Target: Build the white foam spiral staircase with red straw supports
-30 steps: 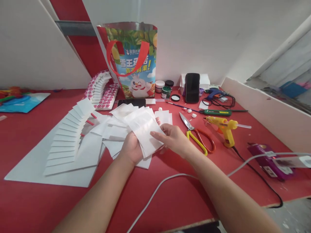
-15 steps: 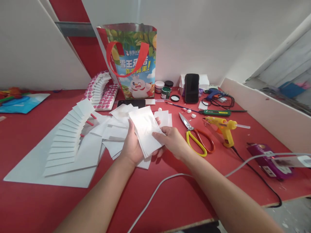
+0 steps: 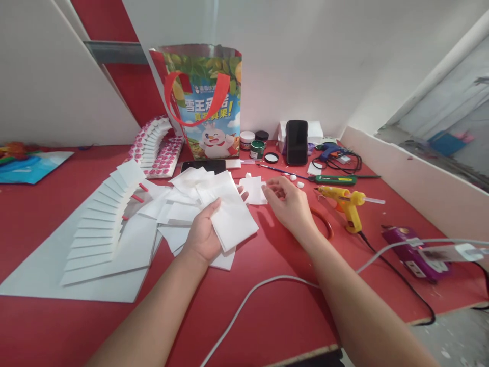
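My left hand [image 3: 204, 232] is closed on a small stack of white paper pieces [image 3: 229, 214], thumb on top, held just above a loose pile of more white pieces [image 3: 179, 209] on the red table [image 3: 267, 285]. My right hand [image 3: 290, 204] hovers to the right of the stack with its fingers apart and holds nothing. It sits over the scissors, of which only a red handle loop [image 3: 324, 224] shows. A few white squares [image 3: 254, 189] lie just beyond its fingertips.
A yellow glue gun [image 3: 346, 201] lies right of the hand, its black cord running to the table edge. A printed bag [image 3: 202, 102], paint jars [image 3: 257, 145], a black phone [image 3: 297, 141] and a fanned row of white strips [image 3: 103, 219] on white sheets stand around. A white cable [image 3: 252, 300] crosses the front.
My right hand let go of the paper stack and moved right and away, over the scissors, with fingers spread. My left hand keeps the stack, now tipped flatter.
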Available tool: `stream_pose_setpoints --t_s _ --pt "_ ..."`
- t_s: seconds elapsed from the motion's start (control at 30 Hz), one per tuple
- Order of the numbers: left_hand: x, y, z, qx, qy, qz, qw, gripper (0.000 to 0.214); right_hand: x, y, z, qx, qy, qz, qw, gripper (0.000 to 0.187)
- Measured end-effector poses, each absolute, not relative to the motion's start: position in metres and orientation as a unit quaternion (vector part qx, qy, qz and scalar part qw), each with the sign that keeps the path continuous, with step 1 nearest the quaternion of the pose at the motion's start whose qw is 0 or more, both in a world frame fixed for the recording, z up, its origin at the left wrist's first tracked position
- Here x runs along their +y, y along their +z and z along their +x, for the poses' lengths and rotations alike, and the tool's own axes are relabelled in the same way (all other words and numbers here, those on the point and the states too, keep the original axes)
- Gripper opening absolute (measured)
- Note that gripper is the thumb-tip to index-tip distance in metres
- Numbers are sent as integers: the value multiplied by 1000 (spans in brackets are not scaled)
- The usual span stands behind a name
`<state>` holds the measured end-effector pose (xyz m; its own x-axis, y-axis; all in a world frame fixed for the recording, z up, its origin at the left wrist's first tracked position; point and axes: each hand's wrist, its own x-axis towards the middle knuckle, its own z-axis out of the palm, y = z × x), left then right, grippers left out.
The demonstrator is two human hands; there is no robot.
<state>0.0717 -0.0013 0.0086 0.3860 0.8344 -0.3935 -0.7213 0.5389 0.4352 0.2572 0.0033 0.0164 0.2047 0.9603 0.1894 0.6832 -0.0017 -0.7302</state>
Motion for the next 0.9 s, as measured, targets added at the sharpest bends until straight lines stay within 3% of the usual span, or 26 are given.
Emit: stream_pose_setpoints --t_s 0.1,0.2,0.3,0.43,0.5,0.63,0.73,0.9 --pt "-3 10 73 294 476 97 823 57 12 6 261 -637 211 -682 289 39" --pt "-4 11 73 296 474 92 824 57 14 3 257 -672 216 -658 263 30" --pt "-3 13 73 310 479 81 817 57 12 9 259 -654 202 -637 355 20" --pt "-3 13 72 322 467 78 820 56 10 17 271 -575 146 -646 479 23" --pt "-3 12 73 325 465 78 820 56 10 15 272 -571 150 -666 456 26" --pt "-2 12 74 336 466 66 816 56 13 5 261 -644 196 -661 332 52" --pt "-2 11 75 337 465 60 816 56 14 0 250 -687 210 -644 264 49" --pt "-1 11 75 335 458 57 821 56 19 -4 248 -673 239 -625 315 37"
